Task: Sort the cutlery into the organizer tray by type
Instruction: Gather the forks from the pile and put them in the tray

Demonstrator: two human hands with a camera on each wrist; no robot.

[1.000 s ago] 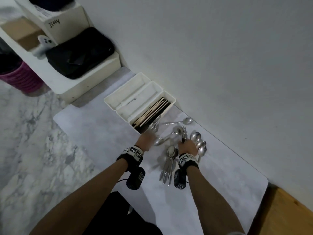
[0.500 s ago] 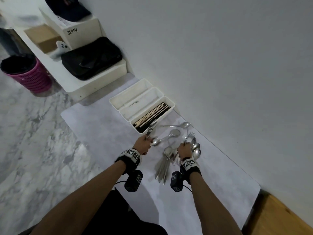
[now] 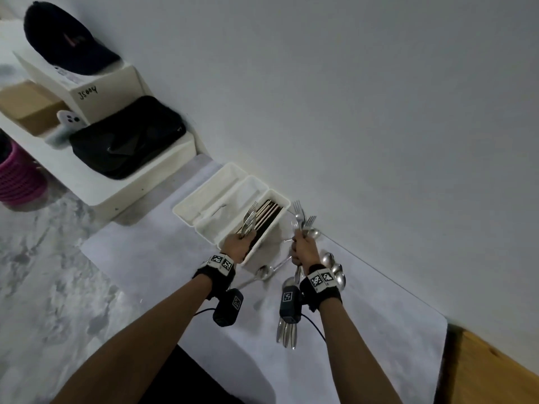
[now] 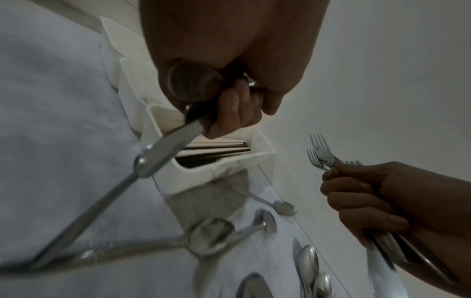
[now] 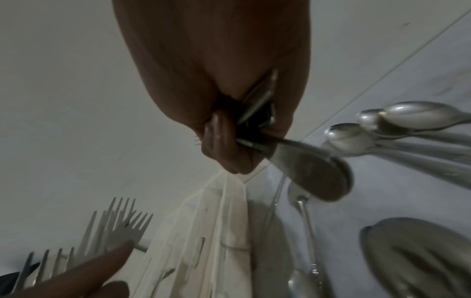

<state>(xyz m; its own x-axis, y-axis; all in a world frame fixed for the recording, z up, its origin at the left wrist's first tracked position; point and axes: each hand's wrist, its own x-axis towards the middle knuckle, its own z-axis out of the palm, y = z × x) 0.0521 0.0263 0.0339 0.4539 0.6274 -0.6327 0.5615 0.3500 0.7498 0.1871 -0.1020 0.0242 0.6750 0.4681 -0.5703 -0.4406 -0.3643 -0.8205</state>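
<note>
- Left hand (image 3: 237, 246): fingers curled round the handles of a bunch of forks (image 3: 249, 219), tines up, held over the near end of the organizer tray.
- Right hand (image 3: 303, 248): fingers clenched round a second bunch of forks (image 3: 300, 217), tines up, handles sticking out below the wrist; held just right of the tray, clear of the surface.
- Organizer tray (image 3: 186, 209): white, three long compartments, on the pale surface (image 3: 151, 258) against the wall. The right compartment holds chopsticks (image 3: 267, 212), light and dark; I cannot tell what the small item in the middle compartment is.
- Spoons (image 3: 335, 269): a cluster beside the wall, right of the right wrist; more loose spoons (image 3: 264, 272) lie on the surface between the two wrists.
- Shelf (image 3: 96, 182), left of the tray: black pouch (image 3: 125, 141), white box (image 3: 99, 83) with a dark cap (image 3: 64, 39) on it.
- Pink basket (image 3: 17, 179): on the marble floor, at the far left.
</note>
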